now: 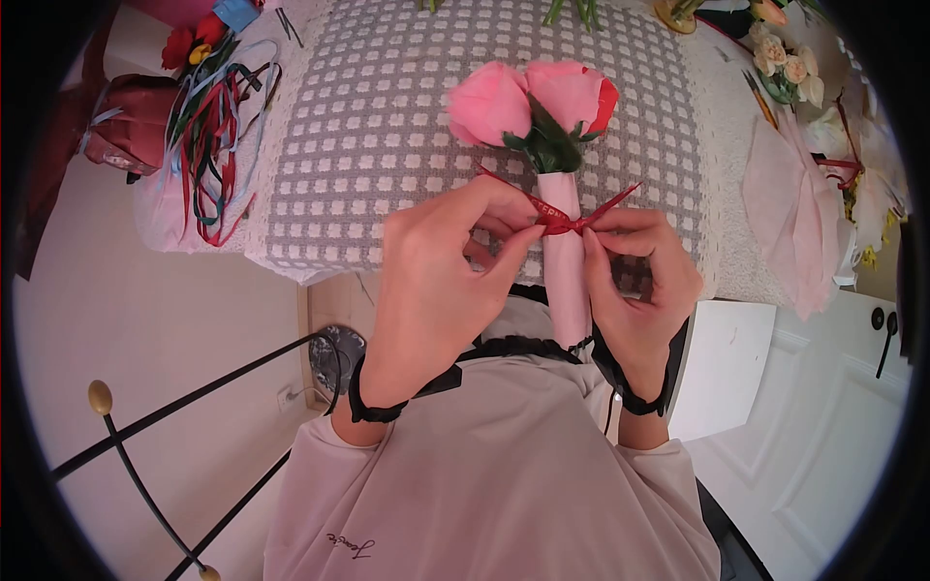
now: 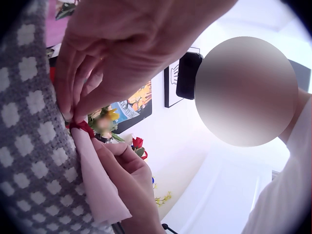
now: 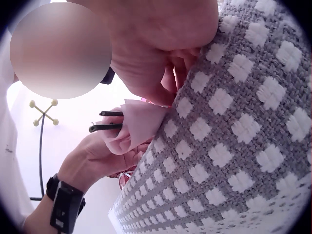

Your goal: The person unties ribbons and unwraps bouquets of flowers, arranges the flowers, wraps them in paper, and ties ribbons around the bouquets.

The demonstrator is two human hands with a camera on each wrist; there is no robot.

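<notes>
Ribbon (image 1: 564, 227), narrow and dark red, crossed the front of the pink wrap (image 1: 566, 290) a little below the leaves (image 1: 552, 145), drawn into a small knot with its ends sticking up to either side. The left hand (image 1: 453, 237) pinched it between thumb and fingers at the left of the knot; the right hand (image 1: 647, 276) pinched it at the right. Two pink roses (image 1: 490, 103) topped the wrap over the checked cloth (image 1: 339, 145), while the lower end pointed toward the person's body. Whether the wrap's full length rested on anything was hard to tell.

The ribbon looked light, limp and perhaps slick, so a fingertip pinch close to the knot seemed the surest hold. The wrap looked thin and soft, apt to crease or slide if squeezed, though the dark stems (image 3: 106, 127) poking from its end suggested a stiff core. The whole bunch was probably light. Its petals looked easily dented, which made the wrapped stalk the better place to grasp.
</notes>
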